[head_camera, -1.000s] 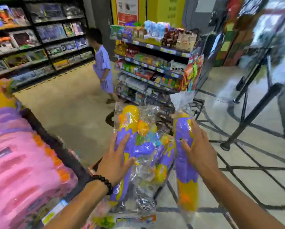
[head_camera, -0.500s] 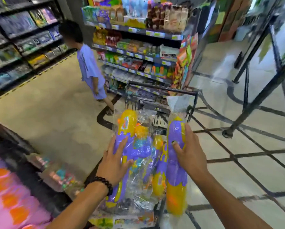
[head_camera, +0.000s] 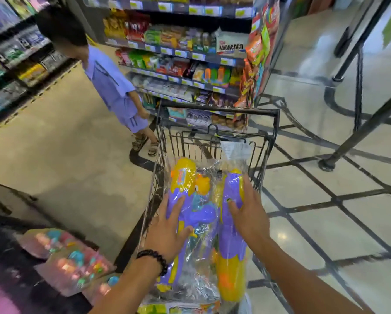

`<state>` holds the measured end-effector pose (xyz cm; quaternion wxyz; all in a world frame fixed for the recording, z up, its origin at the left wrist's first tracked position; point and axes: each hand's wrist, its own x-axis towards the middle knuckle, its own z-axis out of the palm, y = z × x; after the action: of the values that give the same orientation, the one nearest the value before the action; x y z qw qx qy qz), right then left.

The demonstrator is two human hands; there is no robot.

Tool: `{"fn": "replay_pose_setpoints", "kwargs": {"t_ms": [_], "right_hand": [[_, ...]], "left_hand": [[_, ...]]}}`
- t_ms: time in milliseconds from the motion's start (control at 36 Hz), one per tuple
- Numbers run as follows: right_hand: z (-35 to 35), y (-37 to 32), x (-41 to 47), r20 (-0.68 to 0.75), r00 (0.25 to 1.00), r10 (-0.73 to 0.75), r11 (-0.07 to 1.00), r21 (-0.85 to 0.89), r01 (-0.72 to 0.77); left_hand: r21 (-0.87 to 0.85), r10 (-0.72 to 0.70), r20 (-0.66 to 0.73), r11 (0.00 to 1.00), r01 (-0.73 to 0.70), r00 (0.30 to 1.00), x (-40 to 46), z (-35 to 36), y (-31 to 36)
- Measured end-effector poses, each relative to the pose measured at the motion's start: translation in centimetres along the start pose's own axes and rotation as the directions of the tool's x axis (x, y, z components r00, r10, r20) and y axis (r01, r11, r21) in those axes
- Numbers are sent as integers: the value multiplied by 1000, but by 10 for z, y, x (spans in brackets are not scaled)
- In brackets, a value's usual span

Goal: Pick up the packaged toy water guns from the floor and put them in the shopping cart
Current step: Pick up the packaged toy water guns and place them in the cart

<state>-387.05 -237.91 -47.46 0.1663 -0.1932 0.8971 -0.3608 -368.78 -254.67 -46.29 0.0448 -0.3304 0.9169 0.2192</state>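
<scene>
left hand (head_camera: pixel 167 232) grips purple-and-yellow packaged water gun (head_camera: pixel 185 200), fingers spread over plastic; right hand (head_camera: pixel 248 214) grips second packaged water gun (head_camera: pixel 231 252) just beside. both packs over black wire shopping cart (head_camera: pixel 217 111), partly inside basket. child (head_camera: pixel 113 87) stands beyond cart's left front corner.

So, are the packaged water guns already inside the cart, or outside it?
Partly inside: the water guns reach between the cart walls, with both hands on them; whether they rest on its bottom, cannot tell.
</scene>
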Motion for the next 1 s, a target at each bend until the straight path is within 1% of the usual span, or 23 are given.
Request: {"fn": "replay_pose_setpoints", "kwargs": {"t_ms": [139, 250, 333, 417, 472, 556, 639, 806, 1000], "right_hand": [[31, 6, 23, -8, 997, 79, 994, -73, -80], [55, 14, 40, -5, 986, 168, 981, -101, -167], [73, 24, 48, -1, 980, 200, 971, -135, -199], [90, 35, 54, 5, 981, 195, 967, -167, -191], [101, 44, 60, 10, 974, 227, 957, -188, -221], [116, 55, 67, 31, 962, 270, 944, -205, -258], [125, 61, 74, 34, 962, 272, 939, -227, -258], [139, 71, 80, 14, 958, 286, 928, -255, -273], [148, 86, 76, 23, 955, 295, 918, -285, -277]], "left_hand": [[-6, 25, 41, 1000, -25, 999, 38, 29, -14], [-2, 14, 86, 1000, -14, 996, 61, 43, -25], [16, 41, 117, 999, -44, 992, 76, 54, -35], [52, 47, 133, 997, -55, 990, 90, 72, -43], [68, 39, 158, 996, -50, 987, 99, 83, -48], [51, 36, 180, 998, -46, 983, 110, 98, -53], [16, 23, 210, 999, -27, 977, 117, 111, -59], [55, 44, 224, 997, -58, 974, 124, 123, -62], [99, 57, 231, 992, -81, 971, 118, 132, -57]]}}
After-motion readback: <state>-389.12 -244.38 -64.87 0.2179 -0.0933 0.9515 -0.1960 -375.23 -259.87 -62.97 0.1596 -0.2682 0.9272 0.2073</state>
